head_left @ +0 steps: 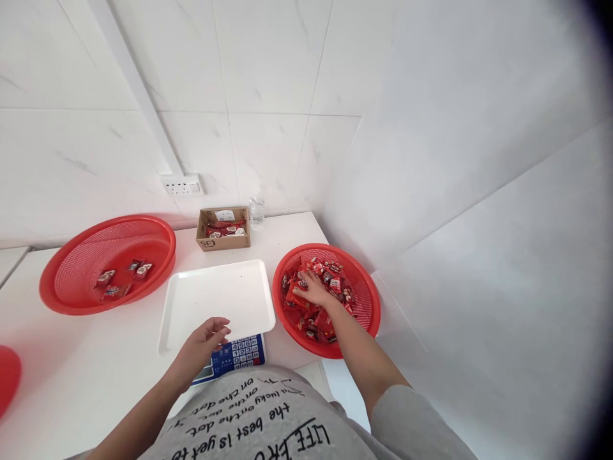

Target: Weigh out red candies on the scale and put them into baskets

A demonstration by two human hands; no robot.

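My right hand (313,289) reaches into a red plastic basket (372,306) on the right, its fingers spread over a heap of small red-wrapped snack packets (336,285). The fingertips rest on the packets, and no packet is plainly gripped. My left hand (201,348) hovers by the near edge of a white tray (215,291), fingers loosely bent and apart with nothing between them. That tray sits on a weighing scale whose blue keypad (244,351) shows below it. A few loose specks lie on the tray.
Another red basket (76,255) on the left holds several wrapped packets (142,271). Against the wall are a cardboard box (234,242) with red packets and a clear plastic container (257,213). A red rim (7,377) enters at lower left. Walls bound the table behind and right.
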